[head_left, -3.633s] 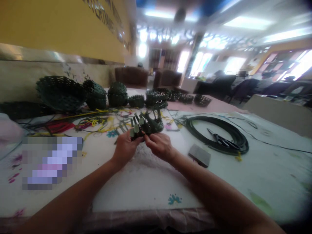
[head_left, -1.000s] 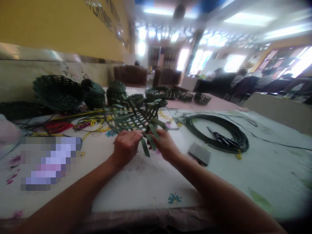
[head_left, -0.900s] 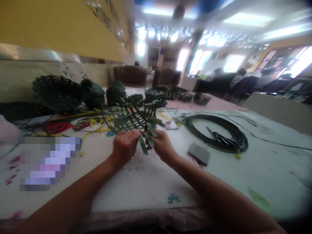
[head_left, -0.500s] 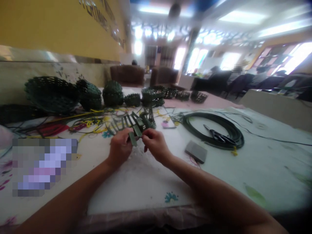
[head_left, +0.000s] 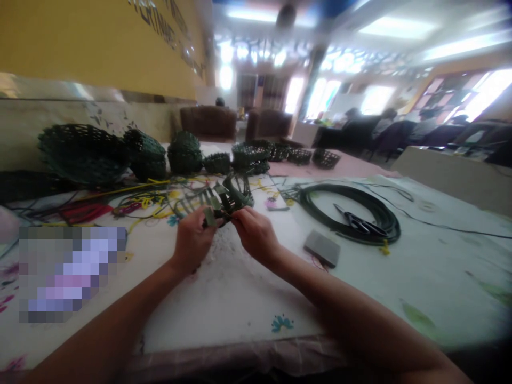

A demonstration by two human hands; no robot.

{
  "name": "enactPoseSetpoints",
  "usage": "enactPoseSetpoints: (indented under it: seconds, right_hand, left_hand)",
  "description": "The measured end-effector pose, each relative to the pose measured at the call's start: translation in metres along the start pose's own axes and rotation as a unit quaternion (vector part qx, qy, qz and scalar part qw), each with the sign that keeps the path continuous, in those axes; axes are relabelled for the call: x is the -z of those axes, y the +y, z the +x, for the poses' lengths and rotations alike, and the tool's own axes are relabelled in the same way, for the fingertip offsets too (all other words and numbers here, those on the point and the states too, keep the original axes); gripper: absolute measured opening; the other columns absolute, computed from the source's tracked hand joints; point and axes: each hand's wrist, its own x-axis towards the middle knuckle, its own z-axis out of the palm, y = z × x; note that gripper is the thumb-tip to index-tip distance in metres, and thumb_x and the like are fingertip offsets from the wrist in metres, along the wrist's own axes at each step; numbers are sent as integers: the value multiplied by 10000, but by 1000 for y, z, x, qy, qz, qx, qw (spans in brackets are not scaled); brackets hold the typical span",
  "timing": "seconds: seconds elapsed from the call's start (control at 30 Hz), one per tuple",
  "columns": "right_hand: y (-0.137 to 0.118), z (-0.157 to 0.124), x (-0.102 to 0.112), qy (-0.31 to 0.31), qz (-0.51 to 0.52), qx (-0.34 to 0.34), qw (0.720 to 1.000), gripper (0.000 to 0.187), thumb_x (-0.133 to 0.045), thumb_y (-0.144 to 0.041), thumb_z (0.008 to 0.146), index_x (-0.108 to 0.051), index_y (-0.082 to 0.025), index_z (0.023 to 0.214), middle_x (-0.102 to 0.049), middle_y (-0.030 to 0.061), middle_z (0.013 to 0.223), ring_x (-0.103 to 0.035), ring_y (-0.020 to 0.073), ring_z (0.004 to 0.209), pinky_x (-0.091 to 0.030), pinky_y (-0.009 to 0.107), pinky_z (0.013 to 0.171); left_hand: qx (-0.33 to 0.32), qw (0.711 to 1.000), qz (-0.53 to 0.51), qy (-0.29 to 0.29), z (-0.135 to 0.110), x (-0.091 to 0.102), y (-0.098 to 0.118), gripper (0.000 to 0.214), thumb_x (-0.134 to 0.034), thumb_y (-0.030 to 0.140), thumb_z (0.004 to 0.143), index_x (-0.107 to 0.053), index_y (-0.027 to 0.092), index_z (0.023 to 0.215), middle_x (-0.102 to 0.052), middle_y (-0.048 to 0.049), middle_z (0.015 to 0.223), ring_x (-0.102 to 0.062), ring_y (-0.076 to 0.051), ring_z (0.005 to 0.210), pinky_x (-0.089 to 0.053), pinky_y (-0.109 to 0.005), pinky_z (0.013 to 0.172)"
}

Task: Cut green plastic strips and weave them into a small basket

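Note:
A partly woven basket (head_left: 239,196) of dark green flat strips is held above the table in front of me, its loose strip ends sticking up and toward me. My left hand (head_left: 192,239) is closed around its near left side. At its near right edge, my right hand (head_left: 258,232) has fingers pinched together on a thin strip end of the basket. The fingertips partly hide what lies between them. Small pale scraps or marks show on the cloth below the hands.
Finished green baskets (head_left: 86,156) stand along the back left. Red cords (head_left: 86,213) and yellow ones lie nearer. To the right are a coil of dark green strip (head_left: 390,210), scissors (head_left: 356,223) on it and a grey block (head_left: 322,248). People sit far off.
The basket has tilted and turned in my hands, so its strips stand at a different angle. My left hand has shifted slightly left, while my right hand keeps pinching near the same edge.

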Motion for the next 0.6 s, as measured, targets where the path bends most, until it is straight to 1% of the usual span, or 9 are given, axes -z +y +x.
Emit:
enactPoseSetpoints:
  seconds: [0.07, 0.2, 0.27, 0.33, 0.4, 0.5, 0.6]
  right_hand:
    - [1, -1, -1, 11, -39, 12, 999, 241, -423, -161, 979, -602, -162, 818, -616, 63, 784, -551, 150, 703, -402, 252, 635]
    - [3, -1, -1, 42, -103, 72, 991, 300, -422, -151, 983, -596, -176, 740, -581, 35, 719, -496, 133, 643, -339, 254, 579]
    - [5, 0, -1, 53, -116, 103, 987, 299, -432, -150, 983, -599, -174, 736, -574, 32, 716, -493, 134, 648, -334, 257, 574]
    - [8, 1, 0, 53, -120, 119, 984, 286, -435, -150, 988, -607, -172, 761, -585, 34, 740, -507, 135, 670, -345, 255, 582]
    - [8, 2, 1, 55, -121, 126, 983, 257, -456, -189, 998, -615, -170, 796, -603, 37, 767, -526, 139, 690, -358, 255, 589]
    - [5, 2, 2, 64, -113, 116, 985, 222, -496, -259, 997, -617, -167, 836, -622, 41, 781, -554, 143, 701, -367, 258, 592]
    - [-2, 2, 1, 60, -92, 87, 990, 252, -442, -190, 994, -577, -175, 781, -601, 38, 735, -538, 140, 651, -350, 261, 572]
  left_hand:
    - [-7, 1000, 5, -2, 0, 0, 1, 77, -658, 268, 848, -649, 193, 832, -680, -6, 786, -603, -154, 706, -460, -276, 668]
    - [-20, 999, 30, -10, 1, 1, 5, 59, -638, 247, 850, -644, 190, 836, -678, -11, 776, -597, -165, 706, -450, -288, 666]
    - [-20, 999, 46, -11, 1, 2, 6, 54, -628, 239, 851, -645, 187, 848, -687, -21, 798, -607, -178, 727, -452, -297, 677]
    - [-23, 998, 57, -13, 1, 2, 6, 60, -623, 240, 854, -647, 186, 857, -693, -31, 818, -617, -190, 751, -456, -306, 691]
    - [-31, 998, 62, -11, 1, 2, 5, 73, -616, 251, 861, -646, 185, 859, -694, -37, 821, -622, -195, 755, -459, -309, 694]
    - [-56, 995, 86, -12, 1, 2, 4, 90, -595, 264, 872, -641, 186, 861, -692, -45, 814, -624, -202, 749, -456, -311, 686]
    - [-82, 988, 127, -23, -1, 0, 3, 130, -557, 279, 893, -638, 182, 865, -684, -58, 799, -620, -216, 754, -445, -320, 682]
